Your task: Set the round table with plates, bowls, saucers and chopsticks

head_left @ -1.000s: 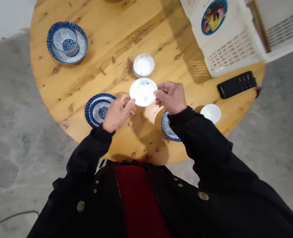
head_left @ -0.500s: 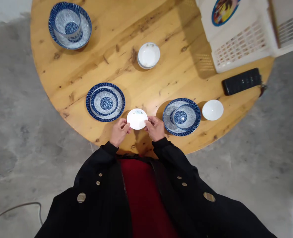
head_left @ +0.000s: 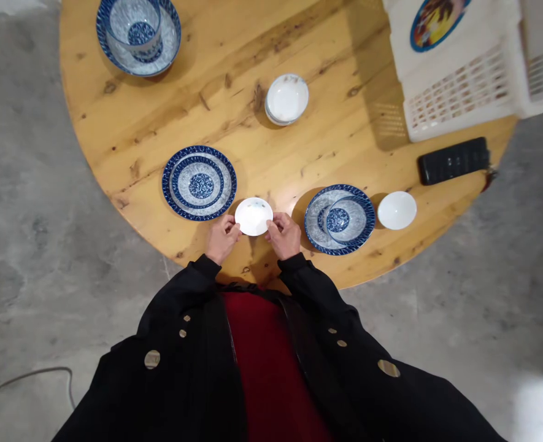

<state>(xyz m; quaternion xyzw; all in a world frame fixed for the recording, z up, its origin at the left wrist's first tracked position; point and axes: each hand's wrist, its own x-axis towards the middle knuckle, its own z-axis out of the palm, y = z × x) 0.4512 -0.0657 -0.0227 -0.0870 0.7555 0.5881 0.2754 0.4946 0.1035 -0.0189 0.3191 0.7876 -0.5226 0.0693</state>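
Between my two hands is a small white dish with faint marks near its far rim. My left hand pinches its left edge, and my right hand pinches the right edge. Just beyond my left hand lie stacked blue-patterned plates, a smaller one on a larger one. To the right of my right hand, a blue-patterned bowl sits on a matching plate. A plain white bowl stands beside that plate.
Farther back on the round wooden table are stacked small white bowls. A blue-patterned bowl rests in a larger dish at the far left. A white plastic basket and a black phone-like object occupy the right side.
The view has shifted slightly, so the tableware appears moved a little in the frame. Both hands still grip the white dish in nearly the same spot.
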